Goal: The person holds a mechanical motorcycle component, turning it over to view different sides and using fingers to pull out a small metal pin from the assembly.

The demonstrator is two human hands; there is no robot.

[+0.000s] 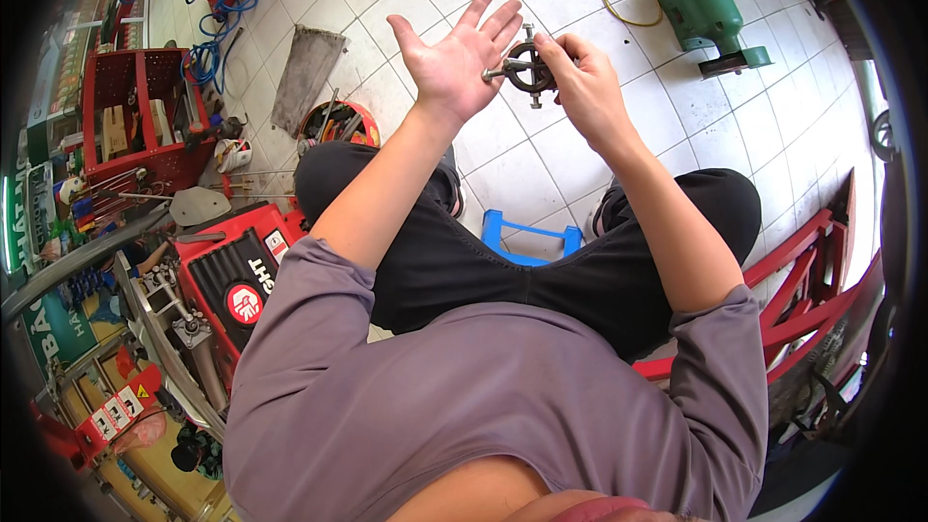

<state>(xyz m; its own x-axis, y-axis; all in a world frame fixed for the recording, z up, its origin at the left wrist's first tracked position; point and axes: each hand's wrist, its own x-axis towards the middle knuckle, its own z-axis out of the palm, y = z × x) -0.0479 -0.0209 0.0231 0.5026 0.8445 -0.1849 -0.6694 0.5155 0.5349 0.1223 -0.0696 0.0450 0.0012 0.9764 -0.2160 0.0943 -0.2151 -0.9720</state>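
Observation:
My right hand (pixel 592 97) holds a dark metal ring with bolts (pixel 523 67) by its right side, thumb on top. Several bolts stick outward from the ring, one up, one down and one to the left. Palm up and fingers spread, my left hand (pixel 454 68) is just left of the ring. The left bolt's head lies at the heel of that palm; whether it touches the skin I cannot tell. My right fingertips are partly hidden behind the ring.
Between my feet stands a blue plastic stool (pixel 527 257). A red tub of tools (pixel 365 126) and a flat grey plate (pixel 307 77) lie on the tiled floor at left. A green machine (pixel 704 5) stands far right, red metal frames (pixel 797 314) near right.

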